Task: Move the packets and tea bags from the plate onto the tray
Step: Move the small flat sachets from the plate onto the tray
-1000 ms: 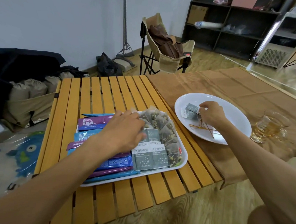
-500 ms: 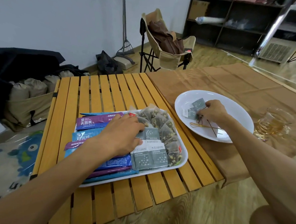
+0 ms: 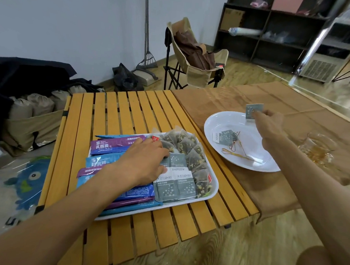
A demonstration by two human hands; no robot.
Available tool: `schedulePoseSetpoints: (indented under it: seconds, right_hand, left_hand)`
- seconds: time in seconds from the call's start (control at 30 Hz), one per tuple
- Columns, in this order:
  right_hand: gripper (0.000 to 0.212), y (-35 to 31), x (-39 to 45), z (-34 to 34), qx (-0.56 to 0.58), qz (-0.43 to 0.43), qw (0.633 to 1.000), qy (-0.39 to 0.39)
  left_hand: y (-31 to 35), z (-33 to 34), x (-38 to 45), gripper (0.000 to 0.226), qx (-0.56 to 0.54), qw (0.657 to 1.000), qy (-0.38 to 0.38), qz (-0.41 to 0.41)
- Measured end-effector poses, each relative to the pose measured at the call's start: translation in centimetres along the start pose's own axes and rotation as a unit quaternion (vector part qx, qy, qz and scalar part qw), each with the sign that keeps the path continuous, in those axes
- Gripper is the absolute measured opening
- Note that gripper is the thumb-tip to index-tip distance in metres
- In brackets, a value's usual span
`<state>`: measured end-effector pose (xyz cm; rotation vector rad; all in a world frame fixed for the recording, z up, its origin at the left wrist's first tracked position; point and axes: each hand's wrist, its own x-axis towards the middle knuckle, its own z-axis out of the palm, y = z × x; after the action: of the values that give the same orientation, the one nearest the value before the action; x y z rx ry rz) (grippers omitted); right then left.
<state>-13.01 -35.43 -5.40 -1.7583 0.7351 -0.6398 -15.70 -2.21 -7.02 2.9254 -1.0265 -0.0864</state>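
A white tray (image 3: 213, 193) on the slatted table holds blue and purple stick packets (image 3: 116, 145), grey sugar packets (image 3: 177, 185) and several mesh tea bags (image 3: 189, 145). My left hand (image 3: 141, 165) lies on the tray, fingers on the grey packets. My right hand (image 3: 269, 126) is raised above the far side of the white plate (image 3: 246, 163) and pinches one grey sugar packet (image 3: 253, 110). On the plate lie another grey packet (image 3: 224, 136) and gold twist ties (image 3: 236, 154).
A glass cup of tea (image 3: 317, 149) stands on the brown cloth (image 3: 269, 191) right of the plate. The wooden slat table (image 3: 118, 112) stretches left and back. A folding chair (image 3: 195, 59) stands behind it, bags at the left.
My right hand has lifted off the plate with a grey packet and moved up and back. My left hand stays on the tray.
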Motion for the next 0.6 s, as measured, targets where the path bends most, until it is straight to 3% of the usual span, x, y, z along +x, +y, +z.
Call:
schedulePoseSetpoints:
  seconds: [0.17,0.27,0.37,0.47,0.6]
  right_hand:
    - [0.01,-2.4,-2.3,-0.4,-0.015,-0.046,0.998,-0.03]
    - [0.005,-3.7,-6.0,-0.2,-0.062,-0.052,0.976,-0.202]
    - [0.012,-4.1,-9.6,0.8,-0.111,-0.081,0.927,-0.35]
    - [0.014,-4.1,-12.3,2.6,-0.115,-0.077,0.891,-0.432]
    - [0.017,-3.9,-13.6,3.7,-0.092,-0.066,0.874,-0.472]
  left_hand:
    - [0.0,-0.4,-0.2,0.042,-0.02,0.999,0.025,0.0]
    - [0.0,-1.0,-0.2,0.025,-0.132,0.987,0.088,-0.016]
    - [0.5,-2.0,-0.2,0.016,-0.31,0.939,0.142,-0.046]
    - [1.2,-2.5,-0.3,0.012,-0.379,0.905,0.179,-0.075]
    - [1.3,-2.2,-0.3,0.006,-0.402,0.894,0.176,-0.095]
